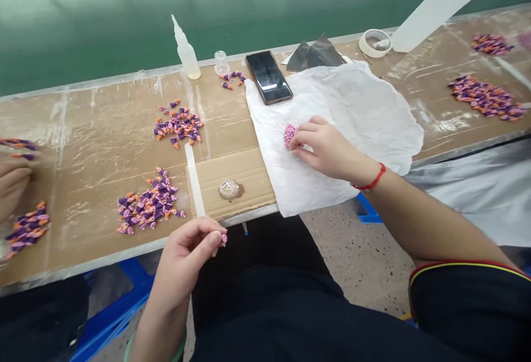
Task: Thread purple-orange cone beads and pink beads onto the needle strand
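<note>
Between the thumb and forefinger of my left hand [191, 254] is a small pink piece [224, 238], held near the table's front edge; the rest of it is hidden by my fingers. My right hand [321, 146] reaches onto a white cloth [332, 88], its fingertips pinched at a little heap of pink and white beads [289, 136]. Whether a bead is between those fingertips I cannot make out. A small clear round dish [229, 189] sits on a cardboard piece [253, 171] between my hands. Purple, pink and orange pieces lie in one pile [149, 202] and another pile [180, 125] to the left.
A dropper bottle [188, 57], a clear cap [221, 63], a phone [269, 78] and a tape roll [375, 44] stand or lie along the back. More pieces [487, 97] are at the right. Another person's hand [12, 187] is at the far left, by another pile [29, 228].
</note>
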Demonstrator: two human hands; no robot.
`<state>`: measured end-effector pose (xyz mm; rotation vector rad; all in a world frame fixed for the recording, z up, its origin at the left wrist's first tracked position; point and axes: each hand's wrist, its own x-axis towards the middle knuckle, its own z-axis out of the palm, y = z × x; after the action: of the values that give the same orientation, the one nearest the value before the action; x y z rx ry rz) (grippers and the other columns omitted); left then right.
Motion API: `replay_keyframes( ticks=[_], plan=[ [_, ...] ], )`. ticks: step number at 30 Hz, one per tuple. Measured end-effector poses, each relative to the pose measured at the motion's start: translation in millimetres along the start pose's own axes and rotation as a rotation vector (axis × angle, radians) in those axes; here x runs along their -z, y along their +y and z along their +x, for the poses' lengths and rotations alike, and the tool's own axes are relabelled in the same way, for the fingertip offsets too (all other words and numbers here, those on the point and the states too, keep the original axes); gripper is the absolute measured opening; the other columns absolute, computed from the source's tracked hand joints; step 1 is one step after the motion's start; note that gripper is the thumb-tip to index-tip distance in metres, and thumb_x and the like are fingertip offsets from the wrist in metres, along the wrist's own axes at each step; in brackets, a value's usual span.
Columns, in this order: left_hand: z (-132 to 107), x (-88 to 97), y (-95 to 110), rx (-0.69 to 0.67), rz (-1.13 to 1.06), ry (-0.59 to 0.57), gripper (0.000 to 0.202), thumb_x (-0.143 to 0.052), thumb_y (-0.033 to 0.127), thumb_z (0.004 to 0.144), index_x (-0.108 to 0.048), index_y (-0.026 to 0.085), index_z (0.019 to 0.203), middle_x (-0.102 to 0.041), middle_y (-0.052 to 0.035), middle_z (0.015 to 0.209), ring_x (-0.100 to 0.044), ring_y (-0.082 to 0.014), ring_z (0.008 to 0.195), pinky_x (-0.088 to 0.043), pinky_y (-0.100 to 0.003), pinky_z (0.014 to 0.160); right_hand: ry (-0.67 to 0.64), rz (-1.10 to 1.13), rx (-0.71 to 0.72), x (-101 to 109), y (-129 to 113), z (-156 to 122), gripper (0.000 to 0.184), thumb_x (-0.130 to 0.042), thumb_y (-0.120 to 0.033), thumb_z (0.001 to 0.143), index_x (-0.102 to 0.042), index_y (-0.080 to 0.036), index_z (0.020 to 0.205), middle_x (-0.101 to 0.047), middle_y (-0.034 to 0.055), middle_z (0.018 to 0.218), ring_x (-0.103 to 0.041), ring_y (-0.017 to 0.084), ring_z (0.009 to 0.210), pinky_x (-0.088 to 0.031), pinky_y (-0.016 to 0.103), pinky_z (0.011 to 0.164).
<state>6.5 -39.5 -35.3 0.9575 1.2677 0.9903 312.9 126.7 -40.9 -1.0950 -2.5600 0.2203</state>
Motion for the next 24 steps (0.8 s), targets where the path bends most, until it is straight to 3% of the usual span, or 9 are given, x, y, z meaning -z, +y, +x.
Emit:
replay_keyframes(
  ticks=[17,21,24],
  plan=[
    [1,-4.6,-5,0.007,0.016,-0.016,0.029,-0.077,0.045,0.083,-0.074,0.018,0.073,-0.067,-0.003,0.069,-0.052,-0.0086,0.055,-0.042,-0.018,0.051,-0.078,-0.089,0.02,-5,-5,8,0.017,-0.053,-0.014,0.09,-0.062,-0.018,0.077,-0.067,0.0096,0.084,-0.048,0.024,0.082,-0.044,0.039,0.077],
    [-2,-10.7,-6,0.002,-0.001,0.003,0.034,-0.077,0.048,0.082,-0.074,0.016,0.072,-0.068,-0.004,0.067,-0.051,-0.009,0.053,-0.042,-0.02,0.05,-0.114,-0.196,0.083,-12,-2,8,0.018,-0.048,-0.014,0.089,-0.056,-0.019,0.073,-0.064,0.0108,0.083,-0.046,0.024,0.077,-0.041,0.039,0.075],
    [-3,-19.5,-4,-0.028,-0.06,0.007,0.035,-0.077,0.049,0.081,-0.073,0.015,0.072,-0.068,-0.0038,0.066,-0.05,-0.0082,0.051,-0.043,-0.021,0.051,-0.059,-0.221,0.103,-17,-1,4,0.017,-0.047,-0.016,0.089,-0.052,-0.021,0.073,-0.062,0.0107,0.081,-0.047,0.024,0.075,-0.041,0.041,0.075]
  ],
)
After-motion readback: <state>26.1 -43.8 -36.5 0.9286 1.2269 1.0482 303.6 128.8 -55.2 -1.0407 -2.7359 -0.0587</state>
